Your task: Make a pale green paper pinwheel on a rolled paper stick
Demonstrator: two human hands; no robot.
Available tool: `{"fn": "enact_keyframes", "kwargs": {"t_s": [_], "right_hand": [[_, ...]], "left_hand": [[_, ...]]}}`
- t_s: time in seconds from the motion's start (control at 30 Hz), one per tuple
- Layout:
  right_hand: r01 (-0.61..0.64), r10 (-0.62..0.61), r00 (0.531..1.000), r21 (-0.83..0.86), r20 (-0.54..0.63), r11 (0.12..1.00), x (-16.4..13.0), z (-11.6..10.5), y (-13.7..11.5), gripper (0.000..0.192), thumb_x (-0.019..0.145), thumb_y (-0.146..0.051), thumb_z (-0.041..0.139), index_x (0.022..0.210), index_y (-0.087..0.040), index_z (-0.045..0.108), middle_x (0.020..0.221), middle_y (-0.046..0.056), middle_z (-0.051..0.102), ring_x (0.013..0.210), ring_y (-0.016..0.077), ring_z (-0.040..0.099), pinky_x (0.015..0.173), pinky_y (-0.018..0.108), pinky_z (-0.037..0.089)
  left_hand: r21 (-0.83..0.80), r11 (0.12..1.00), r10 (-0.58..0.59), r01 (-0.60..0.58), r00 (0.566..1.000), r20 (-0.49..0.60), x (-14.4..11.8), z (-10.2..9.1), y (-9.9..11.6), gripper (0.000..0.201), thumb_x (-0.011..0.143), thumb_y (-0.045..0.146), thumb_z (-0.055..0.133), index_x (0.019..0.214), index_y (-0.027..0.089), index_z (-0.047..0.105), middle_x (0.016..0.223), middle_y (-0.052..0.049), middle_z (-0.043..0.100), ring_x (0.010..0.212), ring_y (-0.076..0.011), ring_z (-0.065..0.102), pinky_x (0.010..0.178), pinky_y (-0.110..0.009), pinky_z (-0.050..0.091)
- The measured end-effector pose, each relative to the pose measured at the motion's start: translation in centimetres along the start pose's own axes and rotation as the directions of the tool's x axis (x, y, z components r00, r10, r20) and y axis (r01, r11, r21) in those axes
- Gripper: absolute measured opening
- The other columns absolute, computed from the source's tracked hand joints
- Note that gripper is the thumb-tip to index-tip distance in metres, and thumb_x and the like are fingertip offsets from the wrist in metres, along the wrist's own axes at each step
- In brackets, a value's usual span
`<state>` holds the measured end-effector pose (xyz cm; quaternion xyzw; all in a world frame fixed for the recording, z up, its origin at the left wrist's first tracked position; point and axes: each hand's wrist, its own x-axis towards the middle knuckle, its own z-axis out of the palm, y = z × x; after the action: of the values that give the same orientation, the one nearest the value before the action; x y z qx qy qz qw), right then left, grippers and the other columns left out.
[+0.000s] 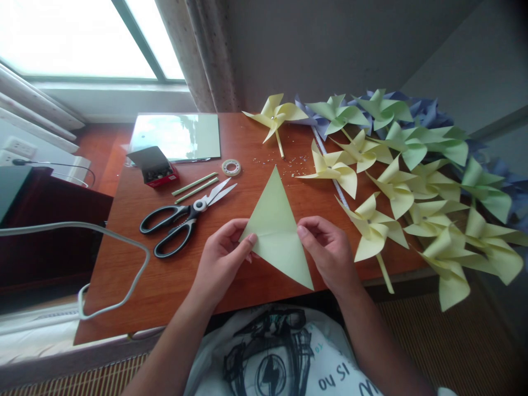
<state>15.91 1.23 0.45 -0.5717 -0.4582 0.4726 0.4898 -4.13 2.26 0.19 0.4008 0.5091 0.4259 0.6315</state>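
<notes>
I see the folded paper triangle [277, 228] lying flat on the near middle of the wooden surface [124, 264], probably so its crease can be pressed firmly. The left hand [223, 256] pinches the left corner, fingers closed narrow on the paper with the thumb on top; the right hand [328, 250] grips the right edge in the same way. The scissors [185, 217] lie open just left of it, within easy reach, with two thin sticks [196, 187] and a tape roll [231, 166] beyond. The finished pinwheels [412, 181] are heaped at the right, away from the hands.
</notes>
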Motion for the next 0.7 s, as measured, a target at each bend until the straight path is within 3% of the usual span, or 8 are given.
{"fn": "enact_keyframes", "kwargs": {"t_s": [0.7], "right_hand": [[-0.051,0.049,0.997,0.03,0.063,0.998,0.03,-0.27,-0.04,0.009,0.087,-0.031,0.072,0.089,-0.022,0.071,0.08,0.001,0.069,0.075,0.0175,0.065,0.07,0.028,0.054]], "left_hand": [[0.045,0.999,0.029,-0.028,0.999,-0.033,-0.14,0.09,0.01,0.02,0.083,0.032,0.077,0.097,0.018,0.074,0.08,0.0,0.069,0.062,-0.0103,0.055,0.055,-0.019,0.049]]}}
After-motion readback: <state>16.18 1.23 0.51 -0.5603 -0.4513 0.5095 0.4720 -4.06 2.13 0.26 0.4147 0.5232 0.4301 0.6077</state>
